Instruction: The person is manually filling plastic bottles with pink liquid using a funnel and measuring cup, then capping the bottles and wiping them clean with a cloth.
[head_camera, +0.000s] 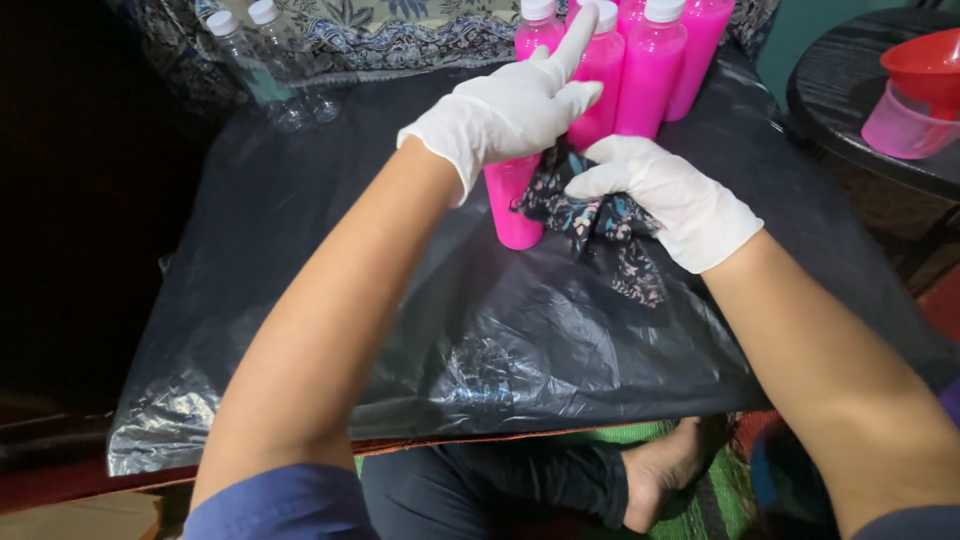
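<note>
Left hand (510, 110): gloved, steadies pink bottle (512, 205) from above, fingers loosely extended.
Right hand (665, 195): clenched on patterned cloth (600, 225), pressing against bottle's side near table's (300, 300) far edge.

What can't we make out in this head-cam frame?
Head view only:
- Pink bottle under the left hand: its cap and upper half are hidden by the glove.
- Patterned cloth: the right hand covers part of it, so the contact with the bottle is unclear.
- Back-row pink bottles: tops cut by the frame edge.
- Red funnel and pink cup: cut by the right edge.
- Clear empty bottles: dim, details unreadable.
</note>
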